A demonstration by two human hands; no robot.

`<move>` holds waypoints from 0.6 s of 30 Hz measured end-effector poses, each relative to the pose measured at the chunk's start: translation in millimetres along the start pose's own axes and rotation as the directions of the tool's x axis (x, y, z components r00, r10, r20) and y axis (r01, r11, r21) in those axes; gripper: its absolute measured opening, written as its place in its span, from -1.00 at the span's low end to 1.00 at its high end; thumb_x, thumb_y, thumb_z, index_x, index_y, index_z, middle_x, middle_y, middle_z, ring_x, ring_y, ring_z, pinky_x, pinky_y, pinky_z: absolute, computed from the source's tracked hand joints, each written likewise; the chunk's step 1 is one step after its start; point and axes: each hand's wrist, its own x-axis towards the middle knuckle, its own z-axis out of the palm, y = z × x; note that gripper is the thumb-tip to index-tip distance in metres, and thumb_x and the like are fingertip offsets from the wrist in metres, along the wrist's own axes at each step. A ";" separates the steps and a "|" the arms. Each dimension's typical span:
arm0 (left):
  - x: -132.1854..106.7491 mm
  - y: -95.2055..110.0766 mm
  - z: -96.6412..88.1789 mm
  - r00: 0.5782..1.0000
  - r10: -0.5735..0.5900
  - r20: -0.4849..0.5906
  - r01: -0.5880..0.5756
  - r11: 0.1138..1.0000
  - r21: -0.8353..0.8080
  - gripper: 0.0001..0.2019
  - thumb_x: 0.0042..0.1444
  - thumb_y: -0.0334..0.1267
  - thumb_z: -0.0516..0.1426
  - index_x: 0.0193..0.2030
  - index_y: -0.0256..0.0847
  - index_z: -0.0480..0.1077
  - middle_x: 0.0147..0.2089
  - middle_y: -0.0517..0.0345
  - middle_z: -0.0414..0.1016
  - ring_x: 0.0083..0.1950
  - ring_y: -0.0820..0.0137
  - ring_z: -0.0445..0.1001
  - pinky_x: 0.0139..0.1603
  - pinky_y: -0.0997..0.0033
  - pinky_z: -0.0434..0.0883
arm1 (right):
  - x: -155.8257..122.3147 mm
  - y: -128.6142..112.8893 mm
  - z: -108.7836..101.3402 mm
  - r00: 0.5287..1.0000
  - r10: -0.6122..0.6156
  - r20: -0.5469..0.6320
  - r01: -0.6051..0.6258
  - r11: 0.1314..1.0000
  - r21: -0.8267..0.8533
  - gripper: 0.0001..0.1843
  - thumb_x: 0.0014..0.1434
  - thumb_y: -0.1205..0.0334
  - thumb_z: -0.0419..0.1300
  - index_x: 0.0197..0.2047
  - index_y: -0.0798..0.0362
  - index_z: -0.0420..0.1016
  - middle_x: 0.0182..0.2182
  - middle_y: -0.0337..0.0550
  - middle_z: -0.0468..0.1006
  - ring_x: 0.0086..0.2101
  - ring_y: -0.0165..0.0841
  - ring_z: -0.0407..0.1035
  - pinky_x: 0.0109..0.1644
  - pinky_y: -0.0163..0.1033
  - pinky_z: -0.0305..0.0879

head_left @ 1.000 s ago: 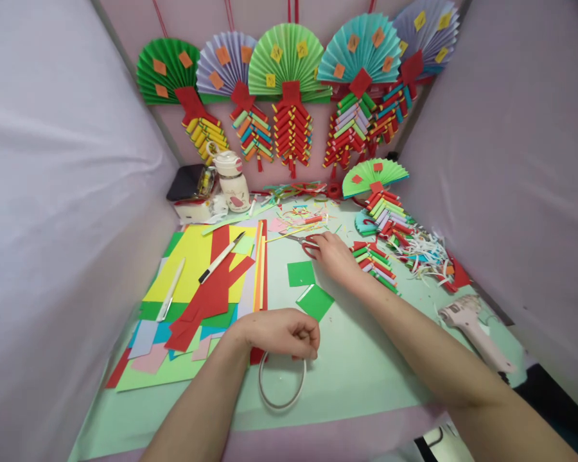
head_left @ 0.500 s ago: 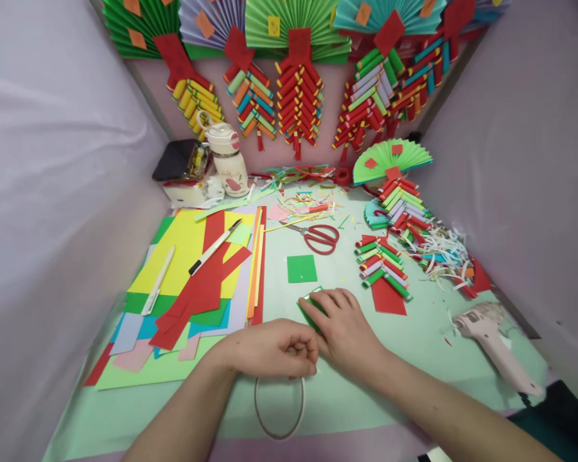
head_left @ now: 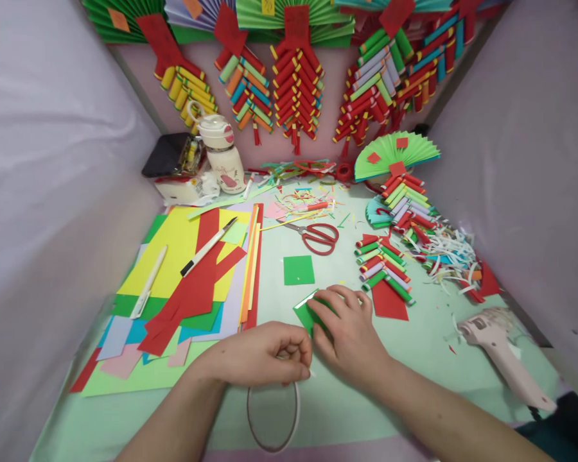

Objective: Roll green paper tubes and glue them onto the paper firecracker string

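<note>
My right hand lies over a small green paper piece, its bent fingers apart and resting on it. A narrow white strip runs along the paper's upper left edge. Close beside it, my left hand is closed, with thumb and fingers curled together. What those fingers hold, if anything, is hidden. Just below the left hand shows a thin pale ring, like a narrow tape roll, its top covered by the hand. Beyond both hands a green paper square lies flat.
Red-handled scissors lie farther back. Coloured paper sheets, a craft knife and a white pen are on the left. Rolled-paper firecracker strings, white shreds and a glue gun lie right. A bottle stands behind.
The right hand has shifted slightly on the green paper, and more of the paper shows. The left hand stays curled beside it. The whole view has tilted a little downward.
</note>
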 end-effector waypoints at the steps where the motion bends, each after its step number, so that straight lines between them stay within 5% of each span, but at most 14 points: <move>1: 0.4 -0.5 -0.2 1.000 0.000 -0.014 0.000 1.000 -0.017 -0.86 0.05 -0.19 0.13 -0.33 -0.20 0.34 -0.53 0.34 0.26 -0.49 0.54 0.21 -0.48 0.56 0.14 | 0.6 0.0 0.3 1.000 0.003 0.014 -0.003 1.000 -0.004 -0.66 0.19 0.25 0.08 0.04 -0.02 0.41 0.01 -0.03 0.44 0.07 -0.12 0.14 0.11 0.04 -0.10; 7: 6.4 -5.3 -1.6 0.975 0.032 -0.220 -0.064 0.988 -0.138 -0.87 0.10 -0.19 0.11 -0.30 -0.20 0.31 -0.50 0.32 0.28 -0.43 0.51 0.25 -0.40 0.53 0.19 | 1.3 0.1 -0.3 0.999 0.048 -0.026 -0.046 0.996 0.071 -0.68 0.22 0.30 0.02 0.03 -0.02 0.40 -0.01 -0.06 0.44 0.03 -0.17 0.17 0.05 -0.02 -0.03; 11: 10.9 -7.4 1.0 0.935 0.042 -0.352 -0.094 0.987 -0.130 -0.86 0.12 -0.17 0.10 -0.30 -0.19 0.29 -0.52 0.33 0.26 -0.44 0.51 0.22 -0.41 0.52 0.16 | -1.5 4.5 -8.2 0.987 0.157 -0.030 -0.145 0.957 0.252 -0.77 0.24 0.32 -0.03 -0.21 -0.01 0.45 -0.25 -0.13 0.47 -0.14 -0.26 0.25 -0.09 -0.12 0.06; 18: 18.2 -7.2 12.8 0.898 0.086 -0.431 -0.091 0.996 0.009 -0.83 0.13 -0.13 0.10 -0.31 -0.19 0.29 -0.51 0.35 0.19 -0.45 0.52 0.15 -0.43 0.51 0.12 | -3.2 1.3 -13.3 0.983 0.174 0.066 -0.185 0.889 0.420 -0.84 0.22 0.26 0.09 -0.40 0.00 0.39 -0.41 -0.25 0.45 -0.24 -0.33 0.28 -0.09 -0.17 0.06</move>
